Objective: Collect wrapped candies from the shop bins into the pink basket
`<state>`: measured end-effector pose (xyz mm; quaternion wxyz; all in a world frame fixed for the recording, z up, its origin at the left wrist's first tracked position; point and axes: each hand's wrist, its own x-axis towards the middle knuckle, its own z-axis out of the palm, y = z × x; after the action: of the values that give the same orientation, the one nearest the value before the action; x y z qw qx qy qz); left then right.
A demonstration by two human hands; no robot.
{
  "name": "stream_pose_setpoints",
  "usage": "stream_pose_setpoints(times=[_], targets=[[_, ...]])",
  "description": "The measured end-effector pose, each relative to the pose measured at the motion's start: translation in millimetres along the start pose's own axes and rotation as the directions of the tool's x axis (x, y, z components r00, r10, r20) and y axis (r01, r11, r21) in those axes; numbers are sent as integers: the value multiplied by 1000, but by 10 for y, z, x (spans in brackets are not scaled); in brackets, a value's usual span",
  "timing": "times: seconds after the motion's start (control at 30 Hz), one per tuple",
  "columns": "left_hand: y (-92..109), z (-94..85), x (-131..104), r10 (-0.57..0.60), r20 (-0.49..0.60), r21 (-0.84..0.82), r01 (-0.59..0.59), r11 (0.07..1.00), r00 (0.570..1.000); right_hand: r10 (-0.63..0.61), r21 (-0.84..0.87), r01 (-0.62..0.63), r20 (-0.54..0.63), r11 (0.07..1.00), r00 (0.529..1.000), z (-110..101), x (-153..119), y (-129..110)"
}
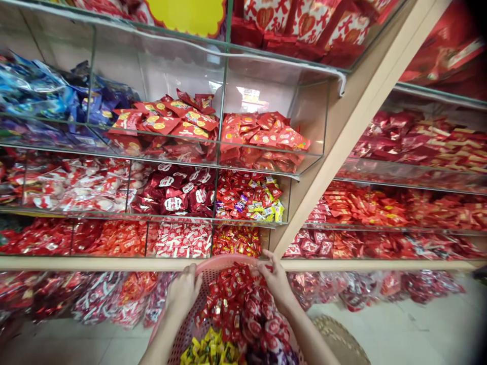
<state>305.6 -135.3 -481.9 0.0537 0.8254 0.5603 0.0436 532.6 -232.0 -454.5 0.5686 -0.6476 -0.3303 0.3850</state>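
A pink perforated plastic basket (222, 260) is in front of me at the bottom of the head view, its far rim close to the wooden shelf edge. My left hand (184, 289) is closed over the rim on the left side. On the opposite side, my right hand (277, 281) grips the rim, thumb inward near the sweets. Inside lie red-wrapped candies (227, 299), yellow-wrapped candies (210, 349) at the near left, and round red-and-pink wrapped candies (262, 322) at the right. The basket's near side is out of frame.
Tiered shelves with clear dividers hold red-wrapped sweets (186, 119), blue packets (34, 86) and mixed small candies (247, 195). A slanting wooden upright (361, 116) separates two shelf units. Bagged sweets (102, 299) sit below the bottom shelf. A woven round object (335, 337) stands on the tiled floor.
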Motion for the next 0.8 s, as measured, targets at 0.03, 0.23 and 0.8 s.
stream_pose_setpoints(times=[0.03,0.23,0.8], targets=[[1,-3,-3,1,-1,-1,-1,1000,1000,85,105,-88,33,991,996,3,-65,16],[-1,-22,-13,10,4,-14,-10,1000,1000,13,22,-18,206,1000,978,259,-386,295],[1,-19,9,-13,26,-4,13,1000,1000,-215,-756,654,633,36,744,1214,-444,1075]])
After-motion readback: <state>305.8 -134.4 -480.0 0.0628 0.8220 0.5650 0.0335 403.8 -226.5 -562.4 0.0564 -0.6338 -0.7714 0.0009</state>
